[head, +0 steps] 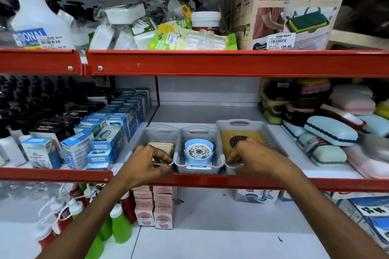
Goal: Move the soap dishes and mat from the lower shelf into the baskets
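Three grey plastic baskets stand side by side at the front of the middle shelf. The left basket point(162, 132) holds cream soap dishes point(161, 146). In the middle basket point(199, 131) sits a blue round soap dish point(199, 150) with a floral top. The larger right basket point(237, 125) contains a yellow mat point(254, 139) with a black mesh circle. My left hand point(148, 163) grips the front rim of the left basket. The front rim of the right basket is held by my right hand point(255, 159).
Blue boxed items point(101, 143) crowd the shelf left of the baskets. Soap cases and sponges point(330, 132) pile up on the right. The red shelf edge point(210, 182) runs just under my hands. Below are pink boxes point(154, 208) and green bottles point(120, 227).
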Available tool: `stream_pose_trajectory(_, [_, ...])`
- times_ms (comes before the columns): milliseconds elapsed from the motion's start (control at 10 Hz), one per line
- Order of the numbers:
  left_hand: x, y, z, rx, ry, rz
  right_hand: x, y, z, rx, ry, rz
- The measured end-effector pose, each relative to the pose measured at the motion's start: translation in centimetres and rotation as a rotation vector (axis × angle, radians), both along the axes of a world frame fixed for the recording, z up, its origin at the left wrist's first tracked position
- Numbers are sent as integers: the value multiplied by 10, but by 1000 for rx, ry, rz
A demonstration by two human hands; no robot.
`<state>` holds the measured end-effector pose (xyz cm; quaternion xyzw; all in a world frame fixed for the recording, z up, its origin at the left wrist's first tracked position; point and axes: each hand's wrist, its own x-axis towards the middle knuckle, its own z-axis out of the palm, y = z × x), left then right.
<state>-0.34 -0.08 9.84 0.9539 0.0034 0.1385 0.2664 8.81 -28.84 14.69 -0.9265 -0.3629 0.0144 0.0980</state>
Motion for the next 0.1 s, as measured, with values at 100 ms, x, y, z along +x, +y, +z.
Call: stream_pose_trajectory(100, [-2,-12,15,149,-230,0,-8,2,8,198,-269,-45])
